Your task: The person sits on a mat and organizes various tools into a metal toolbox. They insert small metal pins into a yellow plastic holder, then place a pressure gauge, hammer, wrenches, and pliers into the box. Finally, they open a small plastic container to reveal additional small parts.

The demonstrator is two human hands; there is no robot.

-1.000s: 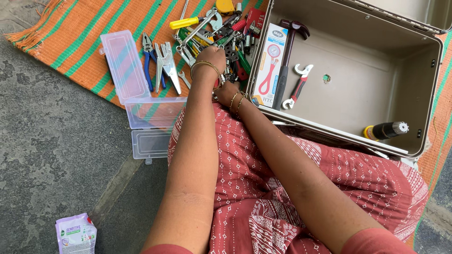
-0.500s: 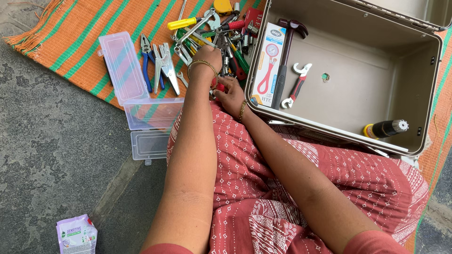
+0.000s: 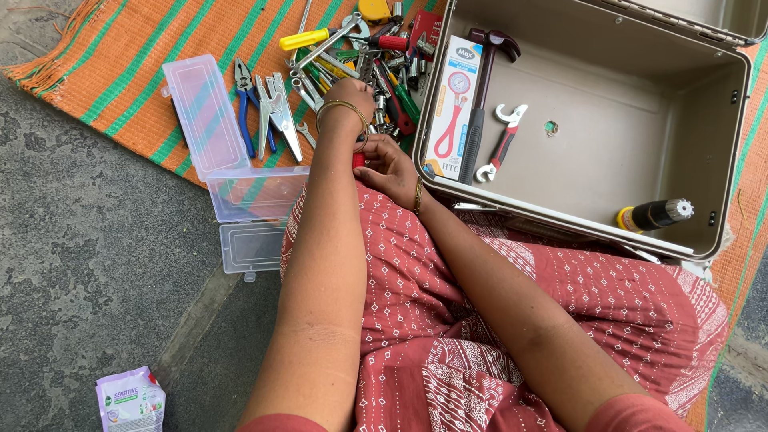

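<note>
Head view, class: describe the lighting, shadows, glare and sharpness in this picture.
Head view: soft, even daylight, no hard shadows; only a dim shade inside the open beige plastic toolbox. Mild sheen on the clear plastic organiser case, no blinding glare. Focus is sharp across the orange-and-green striped mat; the left hand and right hand show little blur.

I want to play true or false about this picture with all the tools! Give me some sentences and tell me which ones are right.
1. A hammer lies inside the open grey case. True.
2. The right hand is reaching into the case. False: it is outside the case, close to the left hand, with something small and red at it.
3. The clear plastic box is open, its lid folded back. True.
4. The tool pile lies on bare grey floor. False: it lies on an orange and green striped mat.
5. Blue-handled pliers lie beside the clear box. True.
</note>
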